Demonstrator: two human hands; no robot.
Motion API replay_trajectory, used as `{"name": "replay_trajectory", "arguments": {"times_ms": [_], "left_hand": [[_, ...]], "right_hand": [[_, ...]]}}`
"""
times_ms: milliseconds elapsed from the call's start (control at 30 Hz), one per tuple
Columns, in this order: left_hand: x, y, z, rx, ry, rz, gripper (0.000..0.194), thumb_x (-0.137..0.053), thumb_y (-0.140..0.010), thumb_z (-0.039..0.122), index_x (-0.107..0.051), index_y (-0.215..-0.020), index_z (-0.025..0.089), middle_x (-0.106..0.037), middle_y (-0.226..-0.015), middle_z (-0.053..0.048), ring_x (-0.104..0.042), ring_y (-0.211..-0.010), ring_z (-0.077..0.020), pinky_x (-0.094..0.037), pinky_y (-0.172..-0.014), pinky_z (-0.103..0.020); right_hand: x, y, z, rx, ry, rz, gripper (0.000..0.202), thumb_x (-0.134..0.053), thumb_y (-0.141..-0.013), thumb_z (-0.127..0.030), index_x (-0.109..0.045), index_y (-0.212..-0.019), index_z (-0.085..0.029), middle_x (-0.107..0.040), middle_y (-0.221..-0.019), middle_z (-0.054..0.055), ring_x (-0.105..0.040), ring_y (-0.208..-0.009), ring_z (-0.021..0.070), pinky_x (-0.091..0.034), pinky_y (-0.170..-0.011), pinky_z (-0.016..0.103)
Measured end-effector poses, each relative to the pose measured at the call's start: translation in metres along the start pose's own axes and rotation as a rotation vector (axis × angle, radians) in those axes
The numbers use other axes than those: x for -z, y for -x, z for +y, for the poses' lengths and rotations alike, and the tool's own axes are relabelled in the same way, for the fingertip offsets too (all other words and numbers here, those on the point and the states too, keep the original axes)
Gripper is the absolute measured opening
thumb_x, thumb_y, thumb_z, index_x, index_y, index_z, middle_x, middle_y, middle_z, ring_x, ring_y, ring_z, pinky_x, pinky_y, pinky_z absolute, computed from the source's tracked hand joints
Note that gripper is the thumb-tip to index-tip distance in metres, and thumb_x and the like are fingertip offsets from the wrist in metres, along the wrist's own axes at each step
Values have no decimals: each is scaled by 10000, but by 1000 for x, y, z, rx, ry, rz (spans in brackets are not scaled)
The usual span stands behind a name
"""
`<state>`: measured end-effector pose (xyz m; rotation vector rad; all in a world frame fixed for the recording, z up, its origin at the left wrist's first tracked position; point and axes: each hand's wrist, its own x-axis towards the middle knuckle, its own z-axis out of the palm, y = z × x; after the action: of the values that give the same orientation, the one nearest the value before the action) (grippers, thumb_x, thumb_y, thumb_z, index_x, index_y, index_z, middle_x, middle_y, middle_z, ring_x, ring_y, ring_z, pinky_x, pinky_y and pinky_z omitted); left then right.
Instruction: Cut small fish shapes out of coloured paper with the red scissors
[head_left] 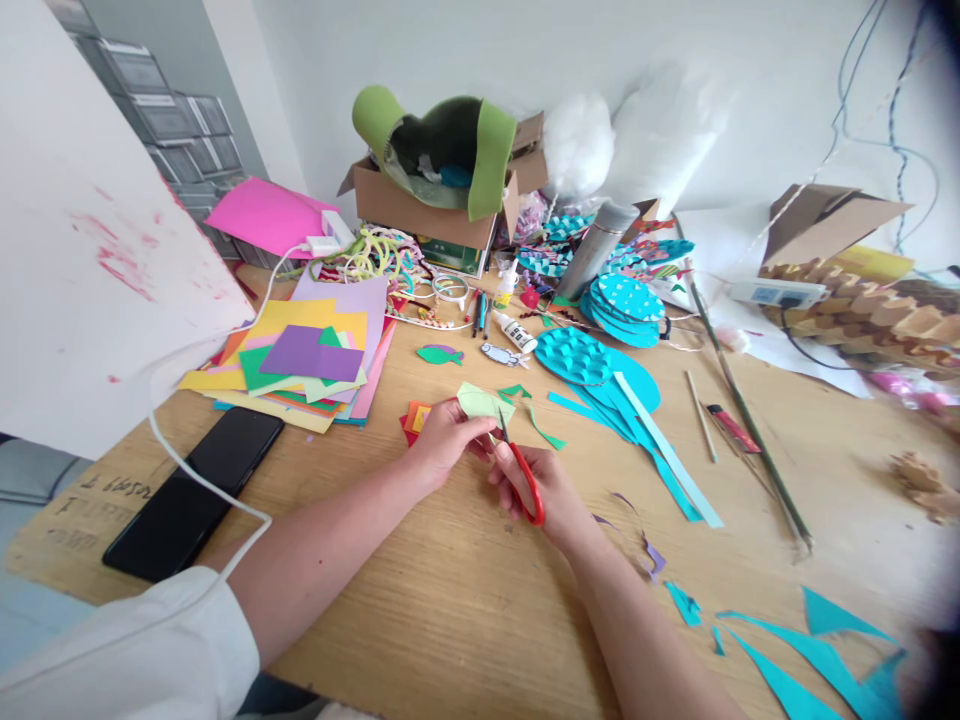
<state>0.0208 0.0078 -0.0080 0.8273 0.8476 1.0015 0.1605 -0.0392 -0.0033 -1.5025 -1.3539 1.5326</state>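
Note:
Between thumb and fingers, my left hand point(448, 440) grips a small piece of pale green paper point(480, 402) with a faint curved line on it. My right hand point(547, 490) is closed on red-handled scissors point(531, 488), whose blades meet the paper's right part. Dark green offcuts point(546, 430) lie just beyond. Orange and red paper pieces point(415, 420) sit beside my left hand. Farther back are a green and purple paper fish point(441, 354) and a whitish fish cutout point(504, 354).
A paper stack point(307, 355) and black phone point(199, 490) lie left, with a white cable point(199, 462) crossing my left arm. Blue ovals and strips point(637, 420), a stick point(750, 430) and blue scraps point(817, 650) lie right. A grey flask point(598, 250) and cardboard box point(420, 207) stand behind.

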Motion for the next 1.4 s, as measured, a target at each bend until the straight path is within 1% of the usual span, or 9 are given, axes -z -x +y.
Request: {"name": "replay_trajectory", "arguments": {"times_ms": [267, 400, 567, 833, 933, 1067, 1133, 1267, 1400], "left_hand": [[1, -1, 1, -14, 35, 55, 174, -719, -627, 280, -650, -657, 123, -633, -597, -16, -559, -505, -100, -441, -480, -214], [1, -1, 1, -6, 31, 38, 170, -717, -626, 280, -654, -648, 123, -642, -600, -26, -563, -506, -105, -431, -479, -218], [1, -1, 1, -3, 31, 38, 163, -716, -624, 275, -657, -654, 127, -651, -612, -29, -558, -506, -105, -426, -486, -225], [1, 1, 1, -4, 18, 22, 178, -717, -635, 283, -650, -675, 124, -653, -618, -36, -569, -521, -116, -431, -495, -232], [1, 1, 1, -9, 23, 21, 203, -720, -644, 301, -626, -689, 127, -635, -608, -24, -570, -522, -113, -437, -491, -226], [1, -1, 2, -52, 42, 47, 285, -747, -652, 359, -572, -741, 154, -598, -621, 16, -568, -518, -99, -441, -478, -212], [2, -2, 2, -79, 49, 71, 314, -766, -635, 363, -544, -728, 160, -588, -637, 28, -570, -522, -95, -448, -482, -213], [3, -4, 0, -102, 60, 100, 290, -761, -630, 333, -537, -671, 153, -572, -606, 31, -556, -511, -92, -454, -493, -227], [4, -5, 0, -78, 85, 118, 261, -756, -612, 298, -561, -702, 150, -598, -606, 16, -554, -508, -101, -444, -482, -233]], "right_hand": [[1, 1, 0, -9, -6, -21, 618, -495, -758, -768, -557, -653, -162, -539, -428, -16, -450, -325, 77, -315, -340, 183], [0, 2, -4, 6, -28, -24, 625, -482, -763, -772, -564, -663, -161, -560, -453, -1, -476, -351, 84, -310, -349, 184], [0, 4, -5, -4, -36, -26, 625, -480, -762, -774, -561, -655, -164, -548, -447, -3, -471, -353, 85, -308, -350, 188], [0, 1, -1, -9, -43, -16, 612, -492, -764, -764, -567, -658, -166, -539, -430, -14, -461, -332, 84, -328, -348, 190], [1, 1, 0, -10, -34, -14, 614, -495, -761, -765, -565, -659, -164, -540, -429, -16, -458, -328, 80, -326, -344, 185], [1, 1, -1, -19, -16, -22, 614, -499, -755, -766, -566, -661, -163, -544, -433, -17, -465, -330, 80, -318, -341, 181], [1, 0, -2, -23, -11, -40, 618, -506, -746, -769, -566, -656, -160, -541, -432, -18, -465, -331, 79, -315, -344, 180], [1, 1, -3, -1, -18, -59, 621, -506, -750, -764, -577, -671, -152, -558, -453, -10, -474, -346, 76, -314, -360, 179], [1, 1, -3, 2, -90, -45, 603, -519, -752, -751, -578, -682, -155, -563, -465, -11, -472, -345, 74, -303, -351, 181]]}}
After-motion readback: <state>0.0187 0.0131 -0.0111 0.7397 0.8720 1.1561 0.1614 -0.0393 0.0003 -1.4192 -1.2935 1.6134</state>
